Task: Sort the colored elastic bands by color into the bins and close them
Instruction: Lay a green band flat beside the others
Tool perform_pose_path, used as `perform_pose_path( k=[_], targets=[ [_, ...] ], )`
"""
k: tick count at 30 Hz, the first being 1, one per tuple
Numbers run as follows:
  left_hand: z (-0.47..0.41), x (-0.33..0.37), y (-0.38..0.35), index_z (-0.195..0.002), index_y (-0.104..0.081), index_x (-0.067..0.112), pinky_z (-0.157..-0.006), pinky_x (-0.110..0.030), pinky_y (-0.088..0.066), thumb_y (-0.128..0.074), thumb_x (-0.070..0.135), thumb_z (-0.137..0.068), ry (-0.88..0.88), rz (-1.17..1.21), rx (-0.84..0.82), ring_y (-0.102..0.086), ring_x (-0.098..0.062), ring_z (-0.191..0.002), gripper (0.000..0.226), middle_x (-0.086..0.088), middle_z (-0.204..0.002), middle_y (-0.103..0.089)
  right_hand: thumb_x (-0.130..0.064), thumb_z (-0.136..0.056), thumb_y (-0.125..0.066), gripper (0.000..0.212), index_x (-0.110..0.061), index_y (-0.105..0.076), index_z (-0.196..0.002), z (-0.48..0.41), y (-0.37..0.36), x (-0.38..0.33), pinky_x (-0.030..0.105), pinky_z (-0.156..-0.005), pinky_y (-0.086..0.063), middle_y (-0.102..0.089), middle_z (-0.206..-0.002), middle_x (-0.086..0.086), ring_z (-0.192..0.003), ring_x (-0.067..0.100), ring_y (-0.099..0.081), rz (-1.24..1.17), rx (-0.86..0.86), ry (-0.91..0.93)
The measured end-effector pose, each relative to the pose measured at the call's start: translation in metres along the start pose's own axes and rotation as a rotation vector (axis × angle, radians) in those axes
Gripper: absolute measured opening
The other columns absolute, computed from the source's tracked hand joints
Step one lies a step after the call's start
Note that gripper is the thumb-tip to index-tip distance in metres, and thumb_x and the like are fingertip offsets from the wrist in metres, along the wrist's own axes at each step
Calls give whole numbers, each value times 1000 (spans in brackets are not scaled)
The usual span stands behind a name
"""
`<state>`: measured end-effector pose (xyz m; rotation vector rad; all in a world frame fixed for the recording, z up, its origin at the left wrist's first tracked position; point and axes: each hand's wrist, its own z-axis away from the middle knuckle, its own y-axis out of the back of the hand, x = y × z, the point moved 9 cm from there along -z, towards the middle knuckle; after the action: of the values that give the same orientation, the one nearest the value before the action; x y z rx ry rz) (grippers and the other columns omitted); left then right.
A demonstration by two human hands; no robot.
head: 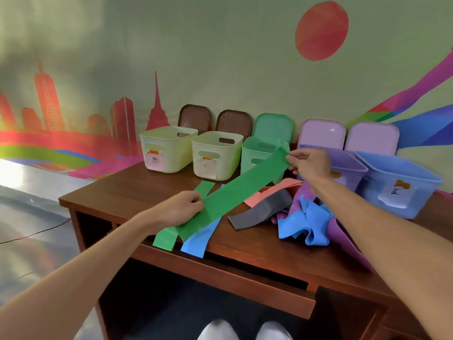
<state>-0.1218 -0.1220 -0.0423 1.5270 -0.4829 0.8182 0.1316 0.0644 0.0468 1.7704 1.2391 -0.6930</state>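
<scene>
A long green elastic band (pixel 241 190) is stretched diagonally above the desk. My left hand (pixel 182 208) pinches its lower end and my right hand (pixel 307 164) pinches its upper end in front of the green bin (pixel 259 149). Another green band (pixel 204 188) lies under it on the desk. A blue band (pixel 198 239) hangs over the front edge. On the right lie a grey band (pixel 262 209), a salmon band (pixel 277 188), a crumpled blue band (pixel 306 222) and a purple band (pixel 343 239).
Open bins stand in a row along the wall: two cream bins (pixel 166 150) (pixel 215 158), the green one, a purple bin (pixel 348 163) and a blue bin (pixel 402 185). Their lids lean against the wall behind. The wooden desk (pixel 137 190) has a drawer pulled slightly out.
</scene>
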Motion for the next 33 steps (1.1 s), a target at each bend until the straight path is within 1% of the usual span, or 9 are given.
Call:
perform_pose_path(
  k=[2, 6, 8, 10, 15, 19, 24, 27, 33],
  targets=[
    [4, -11, 5, -88, -62, 10, -61, -26, -46, -52, 18, -96, -2, 95, -29, -57, -14, -65, 16, -2, -78, -62, -12, -81, -74, 23, -5, -71, -103, -1, -17, -5, 29, -75, -57, -73, -95, 11, -58, 5, -58, 82, -31, 33],
    [6, -40, 16, -90, -72, 4, -64, -24, -54, -64, 14, -89, 28, 306, -64, -67, -14, -72, 12, -3, -81, -71, -15, -79, -75, 28, -4, -71, -105, 0, -62, -12, 14, -67, -52, -71, -95, 8, -58, -4, -61, 265, -172, 127],
    [5, -55, 20, -89, -72, 3, -60, -22, -52, -68, 13, -85, 71, 321, -63, -68, -12, -69, 11, -3, -79, -72, -20, -78, -77, 26, -8, -73, -101, 0, -88, -12, 31, -86, -53, -72, -102, 7, -84, 9, -65, 401, -258, 173],
    [0, -69, 25, -90, -72, 1, -63, -23, -53, -71, 13, -82, 117, 321, -52, -69, -15, -73, 15, -8, -84, -73, -25, -77, -78, 24, -13, -74, -97, -1, -112, -12, 39, -87, -51, -72, -101, 2, -95, 17, -64, 491, -314, 191],
    [-7, -93, 32, -90, -72, 2, -61, -22, -55, -73, 13, -80, 217, 392, -37, -71, -16, -73, 16, -10, -89, -74, -27, -75, -79, 25, -15, -74, -97, -10, -168, -7, 39, -82, -51, -71, -95, 3, -93, 22, -64, 495, -354, 177],
    [-13, -104, 33, -93, -70, 3, -78, -38, -55, -71, 18, -81, 237, 385, -24, -71, -19, -75, 19, -7, -84, -75, -24, -77, -79, 26, -11, -72, -99, -15, -218, -1, 37, -82, -52, -70, -96, 5, -93, 22, -64, 470, -402, 174],
    [-19, -113, 31, -94, -68, 4, -55, -24, -56, -73, 19, -79, 269, 362, -29, -71, -14, -67, 21, -1, -76, -74, -25, -77, -78, 24, -12, -72, -96, -15, -262, 9, 43, -87, -52, -71, -97, 6, -94, 23, -64, 470, -465, 174],
    [-21, -116, 29, -95, -67, 4, -39, -17, -45, -73, 18, -79, 288, 344, -30, -65, -10, -53, 22, -1, -70, -73, -28, -76, -78, 22, -14, -72, -93, -15, -280, 15, 44, -86, -52, -70, -95, 7, -93, 25, -64, 498, -489, 187],
    [-28, -115, 28, -98, -64, 8, -37, -17, -42, -73, 20, -79, 288, 230, -54, -60, -13, -48, 25, -3, -70, -72, -28, -79, -76, 19, -15, -71, -91, -13, -291, 28, 41, -87, -49, -69, -99, 7, -98, 28, -61, 539, -479, 171]
  ],
)
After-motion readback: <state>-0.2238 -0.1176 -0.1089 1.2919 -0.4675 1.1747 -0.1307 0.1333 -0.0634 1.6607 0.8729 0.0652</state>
